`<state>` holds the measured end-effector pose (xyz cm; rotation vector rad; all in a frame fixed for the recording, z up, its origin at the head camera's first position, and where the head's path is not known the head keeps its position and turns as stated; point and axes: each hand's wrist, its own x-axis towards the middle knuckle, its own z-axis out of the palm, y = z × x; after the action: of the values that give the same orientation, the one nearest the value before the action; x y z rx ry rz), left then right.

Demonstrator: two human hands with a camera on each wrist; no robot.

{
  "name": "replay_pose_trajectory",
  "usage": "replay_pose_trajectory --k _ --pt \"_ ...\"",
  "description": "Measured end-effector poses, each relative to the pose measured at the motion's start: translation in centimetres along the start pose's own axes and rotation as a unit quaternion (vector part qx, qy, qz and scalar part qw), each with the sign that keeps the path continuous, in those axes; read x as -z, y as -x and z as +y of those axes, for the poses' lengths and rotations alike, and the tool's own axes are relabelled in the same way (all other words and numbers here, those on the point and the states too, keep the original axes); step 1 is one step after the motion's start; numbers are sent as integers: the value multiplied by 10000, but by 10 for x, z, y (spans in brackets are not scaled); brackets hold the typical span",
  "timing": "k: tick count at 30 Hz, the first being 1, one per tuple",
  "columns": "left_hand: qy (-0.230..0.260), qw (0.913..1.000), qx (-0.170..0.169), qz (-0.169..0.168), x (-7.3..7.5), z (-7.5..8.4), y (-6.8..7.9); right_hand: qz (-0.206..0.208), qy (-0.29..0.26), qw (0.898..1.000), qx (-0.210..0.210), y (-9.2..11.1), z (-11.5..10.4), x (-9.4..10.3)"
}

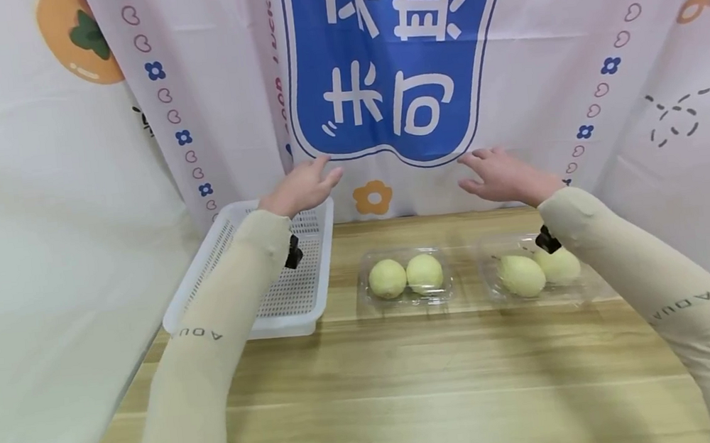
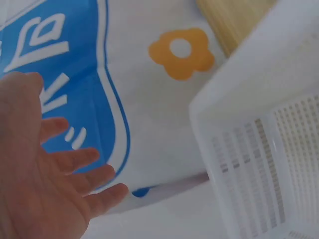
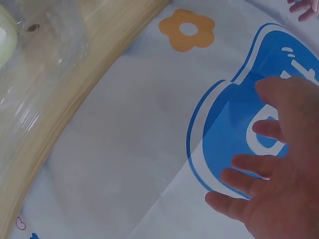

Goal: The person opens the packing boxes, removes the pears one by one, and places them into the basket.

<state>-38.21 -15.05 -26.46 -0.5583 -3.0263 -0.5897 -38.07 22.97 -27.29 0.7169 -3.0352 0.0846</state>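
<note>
My left hand (image 1: pixel 302 187) is raised with nothing in it, fingers extended, above the far end of a white perforated plastic basket (image 1: pixel 321 319). In the left wrist view the fingers of that hand (image 2: pixel 79 158) are spread apart beside the basket's corner. Likewise held up and holding nothing, my right hand (image 1: pixel 503 177) reaches forward past the table's back edge. Nearest below it is a clear plastic box with pale yellow-green round fruits (image 1: pixel 523 276), partly covered by the sleeve. Another clear box with two such fruits (image 1: pixel 388 279) sits between the arms.
Everything stands on a wooden table (image 1: pixel 409 387). Behind its back edge hangs a printed white cloth (image 1: pixel 543 39) with a blue sign and an orange flower. More white cloth (image 1: pixel 43 244) hangs along the left side.
</note>
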Motion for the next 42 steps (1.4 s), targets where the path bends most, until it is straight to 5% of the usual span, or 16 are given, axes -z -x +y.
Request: replay_pose_trajectory --k 8,16,24,42 --pt "385 9984 197 371 -16 15 2 389 7 9971 649 6 -17 -7" --pt "980 9941 396 244 -36 26 7 241 -186 9943 1026 12 -32 -14" --pt "1721 9792 1053 228 -49 37 12 367 -303 9895 1366 23 -46 -19" --pt "2777 9531 1068 558 -88 55 28 1037 93 9621 2521 44 -72 -46"
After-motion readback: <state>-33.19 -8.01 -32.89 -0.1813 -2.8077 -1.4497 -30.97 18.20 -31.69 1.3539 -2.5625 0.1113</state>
